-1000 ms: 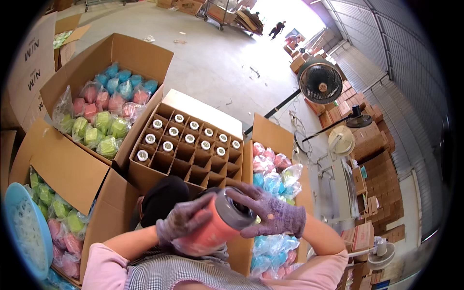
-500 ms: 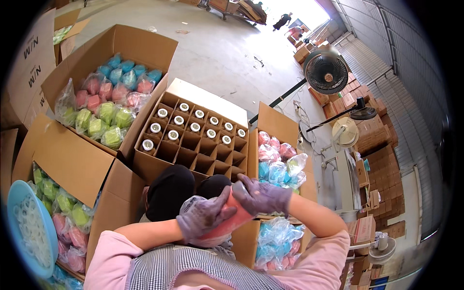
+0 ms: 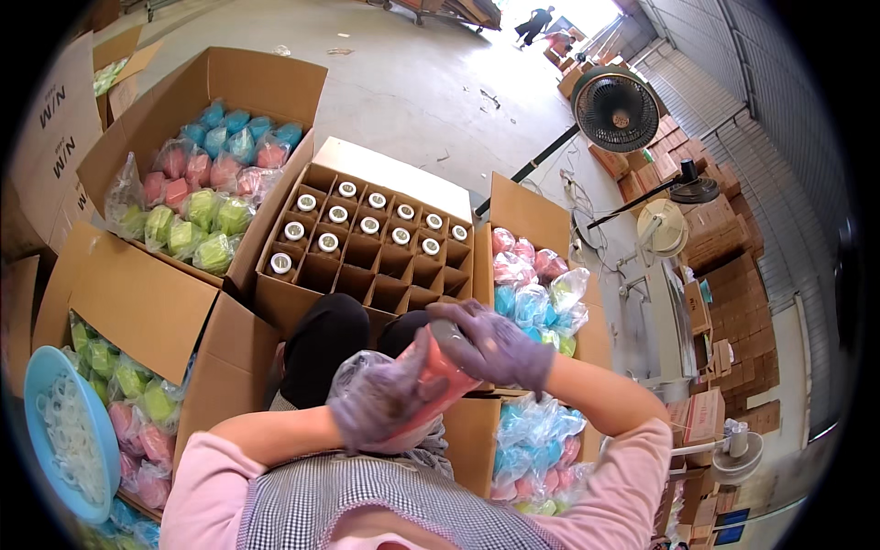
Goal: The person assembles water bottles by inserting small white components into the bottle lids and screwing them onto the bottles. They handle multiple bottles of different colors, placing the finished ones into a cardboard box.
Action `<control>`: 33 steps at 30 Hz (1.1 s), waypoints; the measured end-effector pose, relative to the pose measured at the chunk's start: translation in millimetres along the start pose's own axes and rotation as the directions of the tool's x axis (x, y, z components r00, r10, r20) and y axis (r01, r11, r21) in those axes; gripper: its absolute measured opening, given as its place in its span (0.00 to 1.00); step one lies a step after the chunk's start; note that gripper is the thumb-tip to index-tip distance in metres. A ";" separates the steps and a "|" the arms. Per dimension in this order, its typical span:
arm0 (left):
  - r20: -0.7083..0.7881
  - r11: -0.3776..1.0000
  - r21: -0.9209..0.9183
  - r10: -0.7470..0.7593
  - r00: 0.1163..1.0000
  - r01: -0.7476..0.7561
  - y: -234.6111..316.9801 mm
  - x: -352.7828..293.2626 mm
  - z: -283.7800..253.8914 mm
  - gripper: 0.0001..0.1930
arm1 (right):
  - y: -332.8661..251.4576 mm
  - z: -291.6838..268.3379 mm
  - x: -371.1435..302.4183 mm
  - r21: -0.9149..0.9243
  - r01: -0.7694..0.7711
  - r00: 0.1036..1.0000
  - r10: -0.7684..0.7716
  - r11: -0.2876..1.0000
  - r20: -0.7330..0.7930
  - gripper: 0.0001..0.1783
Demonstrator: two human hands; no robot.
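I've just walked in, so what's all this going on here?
A seated person in gloves holds a pink container with a grey end in both hands. The left hand grips its pink side, while the right hand is over the grey end. Beyond the knees is a divided carton, with round white tops showing in many compartments. Boxes of plastic-wrapped pink, blue and green pieces stand on either side.
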State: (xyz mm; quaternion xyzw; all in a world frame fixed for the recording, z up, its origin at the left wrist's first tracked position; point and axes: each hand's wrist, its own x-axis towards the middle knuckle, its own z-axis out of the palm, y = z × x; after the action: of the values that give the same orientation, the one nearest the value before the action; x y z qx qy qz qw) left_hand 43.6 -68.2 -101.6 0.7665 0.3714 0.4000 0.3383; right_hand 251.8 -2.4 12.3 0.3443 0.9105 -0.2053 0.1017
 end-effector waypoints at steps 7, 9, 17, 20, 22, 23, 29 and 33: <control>-0.070 0.976 -0.090 0.193 0.979 -0.199 -30.5 -2.0 -15.7 0.30 | -5.7 -13.4 -1.7 -0.090 0.264 0.949 -0.275 0.960 -0.155 0.35; 0.047 0.982 0.188 -0.040 0.998 0.030 0.8 2.2 -1.3 0.30 | 9.8 17.3 -2.2 -0.059 0.142 0.985 -0.147 0.988 -0.089 0.46; -0.109 0.999 -0.019 -0.038 0.993 0.037 -32.1 -6.6 10.4 0.29 | 12.8 17.6 3.9 0.124 0.164 0.971 -0.137 0.979 -0.198 0.43; -0.243 0.995 0.054 0.100 0.965 -0.089 -45.1 -7.9 20.7 0.29 | -4.4 15.4 12.3 0.205 -0.078 0.988 0.104 0.976 -0.117 0.42; -0.189 0.999 -0.007 0.037 0.981 -0.039 -36.4 -8.1 2.6 0.26 | -11.2 -2.5 17.2 0.223 0.010 0.992 0.017 0.975 -0.121 0.40; -0.141 0.998 -0.061 0.005 0.990 -0.014 -31.6 -6.4 -0.8 0.25 | -5.9 -1.3 14.1 0.244 0.025 0.993 0.004 0.969 -0.120 0.39; -0.146 0.996 -0.074 -0.065 0.987 0.055 -22.6 -9.8 16.7 0.27 | 3.5 29.5 14.0 -0.146 0.270 0.908 -0.302 0.952 -0.289 0.18; -0.063 0.967 -0.236 -0.115 0.991 0.097 -23.9 -10.3 5.9 0.28 | 1.9 7.1 10.4 0.103 0.225 0.945 -0.190 0.969 -0.268 0.18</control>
State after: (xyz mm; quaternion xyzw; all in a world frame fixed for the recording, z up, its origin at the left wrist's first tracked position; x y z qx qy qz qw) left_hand 37.4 -66.4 -127.4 0.6849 0.3749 0.4511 0.4323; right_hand 245.7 1.8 2.0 0.2758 0.9315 -0.2288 -0.0618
